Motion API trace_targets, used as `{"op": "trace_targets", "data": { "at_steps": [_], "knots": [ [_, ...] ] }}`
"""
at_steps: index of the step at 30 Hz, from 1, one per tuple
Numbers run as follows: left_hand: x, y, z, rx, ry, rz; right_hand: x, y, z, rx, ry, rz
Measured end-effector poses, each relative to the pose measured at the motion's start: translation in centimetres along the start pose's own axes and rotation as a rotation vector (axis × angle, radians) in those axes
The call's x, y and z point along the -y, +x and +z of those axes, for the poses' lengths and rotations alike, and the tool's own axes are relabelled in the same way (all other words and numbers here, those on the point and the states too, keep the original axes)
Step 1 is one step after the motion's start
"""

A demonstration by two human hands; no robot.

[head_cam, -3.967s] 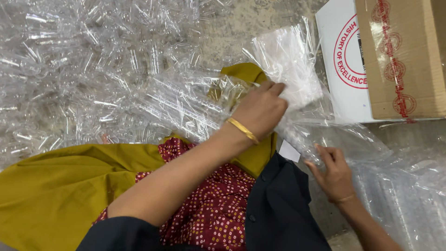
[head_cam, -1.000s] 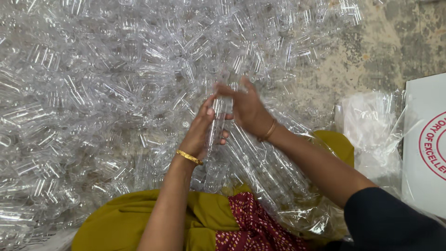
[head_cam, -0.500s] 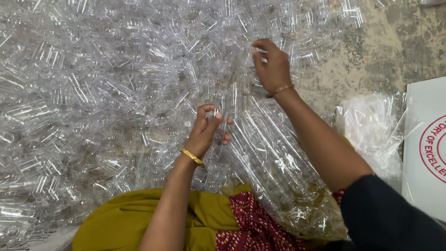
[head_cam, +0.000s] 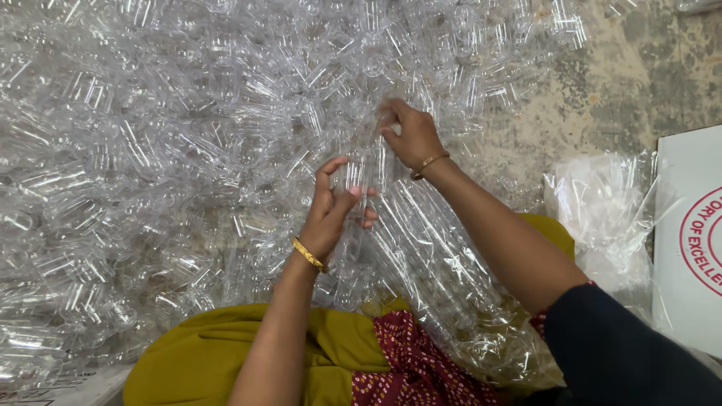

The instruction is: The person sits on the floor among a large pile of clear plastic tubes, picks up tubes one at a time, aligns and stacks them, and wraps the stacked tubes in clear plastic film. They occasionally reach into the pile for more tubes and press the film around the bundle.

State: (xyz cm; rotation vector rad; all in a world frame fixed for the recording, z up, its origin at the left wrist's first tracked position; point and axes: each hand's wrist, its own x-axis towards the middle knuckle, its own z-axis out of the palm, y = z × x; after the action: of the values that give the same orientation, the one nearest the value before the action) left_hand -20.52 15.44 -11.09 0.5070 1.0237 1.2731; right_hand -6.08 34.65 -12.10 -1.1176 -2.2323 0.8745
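clear plastic tubes (head_cam: pixel 359 177) | upright between hands | above loose heap

A single head-worn camera looks steeply down from close above the person's lap onto a floor heaped with clear plastic tubes (head_cam: pixel 188 150). The forearms enter from the bottom edge, and a white box (head_cam: pixel 692 248) clips the right edge.

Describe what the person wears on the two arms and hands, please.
The left hand is bare, with a gold bangle at the wrist and no sleeve in view on the forearm. The right hand is also bare, with a thin gold bangle at the wrist; a dark navy sleeve covers the upper arm.
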Motion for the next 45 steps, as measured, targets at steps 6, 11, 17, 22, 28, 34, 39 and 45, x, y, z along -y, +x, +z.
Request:
{"op": "trace_targets", "data": {
  "at_steps": [6,11,17,22,28,34,39,45],
  "knots": [
    [-0.2,-0.2,0.0,0.005,0.033,-0.028,2.5,-2.0,-2.3,0.075,0.382,0.118],
    [-2.0,-0.9,0.8,0.011,0.042,-0.020,3.9,-2.5,-1.3,0.293,0.479,0.139],
    [-1.9,-2.3,-1.2,-0.092,-0.013,0.039,3.8,-0.3,3.2,-0.051,-0.110,-0.384],
    [-1.5,-2.2,-1.2,-0.110,0.117,0.035,3.4,1.5,0.5,0.135,0.581,0.315],
    [-3.3,-2.7,-0.1,-0.011,0.108,0.040,6.4,2.4,-0.1,0.592,-0.008,0.149],
    [-4.5,-3.0,-1.3,-0.273,0.024,0.140,11.3,8.2,7.8,0.022,-0.296,-0.701],
    [-5.1,-3.6,-1.7,-0.442,-0.049,0.167,10.9,9.5,9.0,0.228,-0.475,-0.532],
    [-5.9,-4.2,-1.4,-0.398,-0.133,0.288,5.5,3.0,3.0,0.430,-0.442,-0.194]
  ]
}}
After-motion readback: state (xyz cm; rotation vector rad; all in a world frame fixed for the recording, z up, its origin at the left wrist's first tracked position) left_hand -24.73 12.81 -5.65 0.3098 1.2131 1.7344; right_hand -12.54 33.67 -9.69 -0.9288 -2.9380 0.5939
